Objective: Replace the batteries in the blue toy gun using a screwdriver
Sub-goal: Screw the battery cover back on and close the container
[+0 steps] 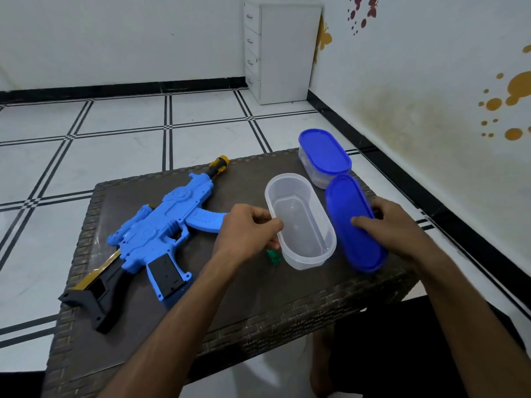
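Note:
The blue toy gun [161, 234] lies on its side across the left half of the dark wicker table [258, 305], black stock toward me, yellow muzzle at the far edge. My left hand [247, 228] grips a green-handled screwdriver [273, 256] beside the near left rim of an open clear oval container [301, 222]; only the handle's end shows below my fingers. My right hand [385, 222] holds that container's blue lid [355, 222], tilted on edge, just right of the container. The container looks empty.
A second clear container with its blue lid on [324, 155] stands at the table's far right corner. A white drawer unit [281, 50] is against the back wall. Tiled floor surrounds the table; a wall runs close on the right.

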Demonstrator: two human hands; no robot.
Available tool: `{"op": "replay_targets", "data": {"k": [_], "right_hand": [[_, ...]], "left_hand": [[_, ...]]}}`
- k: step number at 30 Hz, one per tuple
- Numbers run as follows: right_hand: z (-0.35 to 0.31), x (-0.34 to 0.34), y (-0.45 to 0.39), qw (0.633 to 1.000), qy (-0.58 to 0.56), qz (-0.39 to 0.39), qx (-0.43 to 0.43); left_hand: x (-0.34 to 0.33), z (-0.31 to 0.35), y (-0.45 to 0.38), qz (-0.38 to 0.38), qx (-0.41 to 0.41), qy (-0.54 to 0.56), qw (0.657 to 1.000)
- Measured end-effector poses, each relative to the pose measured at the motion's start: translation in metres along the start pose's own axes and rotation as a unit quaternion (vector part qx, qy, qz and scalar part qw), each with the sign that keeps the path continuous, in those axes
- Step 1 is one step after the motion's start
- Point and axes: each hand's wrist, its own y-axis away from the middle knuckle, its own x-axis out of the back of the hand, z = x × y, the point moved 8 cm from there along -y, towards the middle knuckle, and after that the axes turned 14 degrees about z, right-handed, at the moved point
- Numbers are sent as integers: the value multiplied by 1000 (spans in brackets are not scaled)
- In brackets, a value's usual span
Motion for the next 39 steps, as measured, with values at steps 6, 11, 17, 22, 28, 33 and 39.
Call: {"op": "replay_targets", "data": {"k": [6,11,17,22,28,33,39], "right_hand": [[-20,-5,11,995,-75,-53,-33],[-41,-28,20,994,2,-106,32],[-52,-44,21,985,95,-107,91],[-56,-50,19,953,261,-40,148],[-66,-55,33,909,366,1,200],[-67,-53,38,898,375,33,226],[-64,-54,41,889,387,41,242]], "left_hand": [[-22,-4,2,-26,13,3,1000],[-30,-3,5,-51,37,41,997],[-30,-7,12,-103,111,129,980],[-33,-6,14,-140,157,194,958],[-19,-13,-7,-42,125,190,973],[-11,-7,-23,13,88,185,979],[-20,-3,-37,38,64,153,985]]}}
